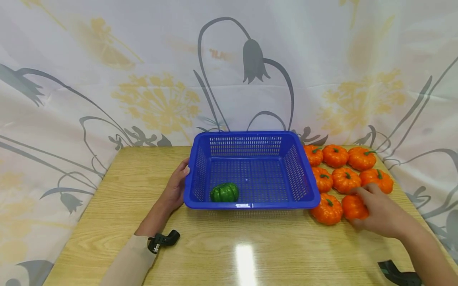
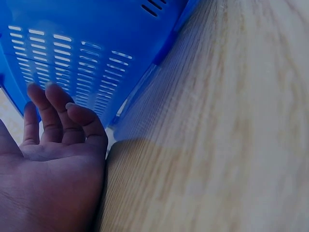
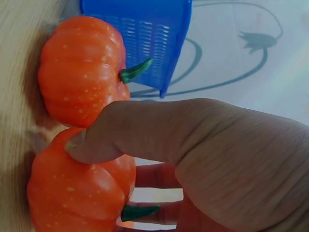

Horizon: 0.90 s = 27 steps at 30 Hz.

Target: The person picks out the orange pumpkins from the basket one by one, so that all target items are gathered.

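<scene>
The blue plastic basket [image 1: 247,205] stands at the middle of the table with one green pumpkin [image 1: 224,192] inside, by its near left corner. At the basket's left side is my left hand [image 1: 176,184]; in the left wrist view its loosely bent fingers [image 2: 55,113] lie close against the slotted wall. My right hand [image 1: 381,210] grips an orange pumpkin [image 1: 354,207] in the front row, thumb on one side and fingers round the other. The right wrist view shows that pumpkin's green stem [image 3: 137,212] between thumb and fingers. Beside it sits another orange pumpkin [image 3: 82,70].
Several more orange pumpkins [image 1: 346,180] stand in rows right of the basket on the wooden table [image 1: 214,254]. A floral curtain [image 1: 161,59] hangs behind the table. Dark wrist straps with camera mounts [image 1: 162,240] are on the arms.
</scene>
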Tool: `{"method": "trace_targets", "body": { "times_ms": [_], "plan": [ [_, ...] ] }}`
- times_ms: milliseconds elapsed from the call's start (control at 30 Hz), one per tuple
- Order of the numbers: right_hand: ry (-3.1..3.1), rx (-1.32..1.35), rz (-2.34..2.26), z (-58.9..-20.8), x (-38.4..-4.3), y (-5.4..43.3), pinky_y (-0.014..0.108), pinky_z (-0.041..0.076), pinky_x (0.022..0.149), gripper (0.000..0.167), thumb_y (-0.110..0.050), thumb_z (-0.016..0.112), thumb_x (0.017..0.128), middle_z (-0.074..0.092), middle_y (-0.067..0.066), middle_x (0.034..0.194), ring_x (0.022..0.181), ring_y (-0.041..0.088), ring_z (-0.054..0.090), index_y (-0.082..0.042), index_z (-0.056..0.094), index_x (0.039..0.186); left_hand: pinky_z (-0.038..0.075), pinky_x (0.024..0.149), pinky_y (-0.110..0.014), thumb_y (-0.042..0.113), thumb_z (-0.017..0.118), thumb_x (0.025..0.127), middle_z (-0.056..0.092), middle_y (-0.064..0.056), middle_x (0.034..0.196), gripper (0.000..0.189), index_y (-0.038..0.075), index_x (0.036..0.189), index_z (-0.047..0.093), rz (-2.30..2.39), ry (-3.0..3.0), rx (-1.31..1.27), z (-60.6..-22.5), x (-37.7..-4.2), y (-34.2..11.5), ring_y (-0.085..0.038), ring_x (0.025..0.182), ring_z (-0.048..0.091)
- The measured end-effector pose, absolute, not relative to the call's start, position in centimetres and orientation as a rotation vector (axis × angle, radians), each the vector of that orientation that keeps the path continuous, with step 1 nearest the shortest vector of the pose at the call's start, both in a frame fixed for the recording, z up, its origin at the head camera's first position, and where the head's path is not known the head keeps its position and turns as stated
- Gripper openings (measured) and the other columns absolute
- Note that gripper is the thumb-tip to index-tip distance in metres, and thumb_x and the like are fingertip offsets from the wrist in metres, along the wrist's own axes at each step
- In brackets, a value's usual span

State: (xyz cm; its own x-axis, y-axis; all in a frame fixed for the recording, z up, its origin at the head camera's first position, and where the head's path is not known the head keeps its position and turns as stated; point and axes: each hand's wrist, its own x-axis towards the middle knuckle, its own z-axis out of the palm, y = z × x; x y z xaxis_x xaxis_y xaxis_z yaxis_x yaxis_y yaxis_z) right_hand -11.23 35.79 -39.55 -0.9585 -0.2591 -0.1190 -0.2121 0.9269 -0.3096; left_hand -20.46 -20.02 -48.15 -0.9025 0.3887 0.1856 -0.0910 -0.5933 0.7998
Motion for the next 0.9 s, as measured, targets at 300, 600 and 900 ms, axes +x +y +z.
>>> {"method": "trace_targets", "body": {
  "times_ms": [300,600,900],
  "plan": [
    [2.966,-0.391,-0.425,-39.71,-11.47,35.55,0.064,0.054,0.082,0.072,-0.022,0.095,0.069,0.054,0.031,0.115,0.094,0.044,0.061,0.008,0.061,0.125,0.060,0.088,-0.030,0.018,0.041,0.114,0.069,-0.004,0.127,0.029,0.019,0.141,0.052,2.538,1.279,0.508,-48.05,-20.42,-20.07,-0.017,0.109,0.070],
    [2.983,-0.405,-0.419,-39.84,-11.77,35.32,0.068,0.050,0.087,0.071,-0.019,0.097,0.069,0.056,0.034,0.117,0.101,0.052,0.059,0.008,0.064,0.126,0.060,0.088,-0.031,0.019,0.041,0.114,0.068,-0.004,0.128,0.029,0.018,0.142,0.051,2.537,1.290,0.516,-48.01,-20.46,-20.07,-0.017,0.110,0.069],
    [3.009,-0.423,-0.409,-39.62,-11.60,35.32,0.066,0.052,0.083,0.067,-0.025,0.095,0.073,0.057,0.035,0.118,0.099,0.051,0.061,0.007,0.064,0.123,0.057,0.086,-0.029,0.026,0.026,0.114,0.070,-0.001,0.119,0.037,0.020,0.141,0.051,2.479,1.469,0.491,-47.52,-20.29,-20.66,-0.015,0.103,0.066]
  ]
}}
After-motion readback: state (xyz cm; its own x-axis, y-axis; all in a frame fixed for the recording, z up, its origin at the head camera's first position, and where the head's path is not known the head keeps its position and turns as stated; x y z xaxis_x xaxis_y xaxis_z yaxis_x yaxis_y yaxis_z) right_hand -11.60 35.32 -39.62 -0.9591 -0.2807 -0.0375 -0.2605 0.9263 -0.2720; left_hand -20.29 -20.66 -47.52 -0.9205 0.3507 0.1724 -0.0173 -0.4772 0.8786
